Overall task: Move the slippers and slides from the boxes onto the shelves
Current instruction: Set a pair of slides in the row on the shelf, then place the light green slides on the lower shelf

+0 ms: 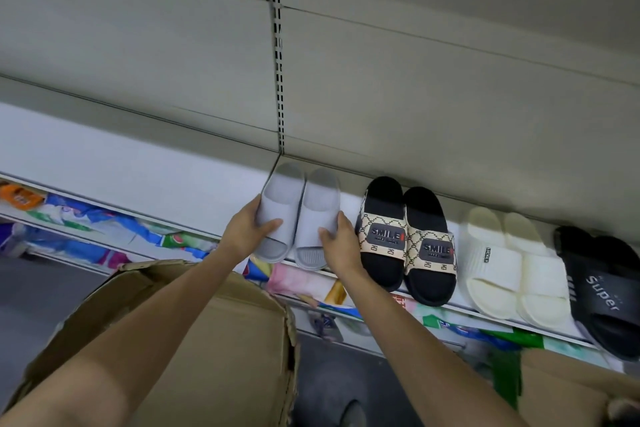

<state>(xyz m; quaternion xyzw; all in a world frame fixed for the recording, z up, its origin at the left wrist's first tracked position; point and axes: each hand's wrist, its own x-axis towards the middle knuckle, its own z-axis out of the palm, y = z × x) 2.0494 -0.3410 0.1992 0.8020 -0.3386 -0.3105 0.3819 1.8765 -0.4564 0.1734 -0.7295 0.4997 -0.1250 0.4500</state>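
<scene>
Pale metal shelving backs a white shelf above a creased cardboard box, where the left hand and right hand each grip one smooth grey foam slide beside patterned "SMILE" slides.

Both bare forearms reaching forward and up from the bottom edge, left hand with thumb and fingers curled in a grip, right hand beside it, fingers curled likewise, wrists nearly straight, hands close together
</scene>
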